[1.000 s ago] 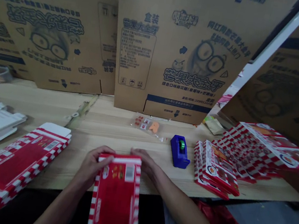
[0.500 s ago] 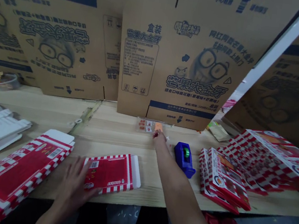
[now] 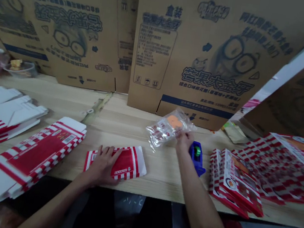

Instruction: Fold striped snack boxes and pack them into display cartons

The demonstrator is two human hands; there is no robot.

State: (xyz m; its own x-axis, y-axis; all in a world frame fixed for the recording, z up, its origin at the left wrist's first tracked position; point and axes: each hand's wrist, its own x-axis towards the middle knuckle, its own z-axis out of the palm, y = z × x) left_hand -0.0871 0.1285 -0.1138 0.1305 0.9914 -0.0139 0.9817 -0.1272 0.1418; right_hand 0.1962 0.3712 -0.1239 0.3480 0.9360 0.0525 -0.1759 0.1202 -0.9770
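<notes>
My right hand (image 3: pixel 185 140) is closed on the right end of a clear plastic packet (image 3: pixel 164 127). The packet is lifted and tilted; an orange piece and small printed sachets show through it. My left hand (image 3: pixel 104 162) lies across a small flat red-and-white striped carton (image 3: pixel 130 162), fingers over its top and thumb along its near edge. It covers the carton's left half, while a white flap sticks out at the right end. Beside my right wrist stands a blue tape dispenser (image 3: pixel 198 161) with a green core.
Cardboard boxes (image 3: pixel 149 71) line the back of the wooden table (image 3: pixel 121 124). Flattened striped cartons (image 3: pixel 40 150) lie at left, near white folded ones (image 3: pixel 24 110). Filled checkered boxes (image 3: pixel 240 180) are stacked at right. A plastic tub (image 3: pixel 24 70) sits at back left.
My right hand has lifted the packet off the table and drawn it nearer. My left hand has moved from the carton's left end onto its top. The camera view has shifted.
</notes>
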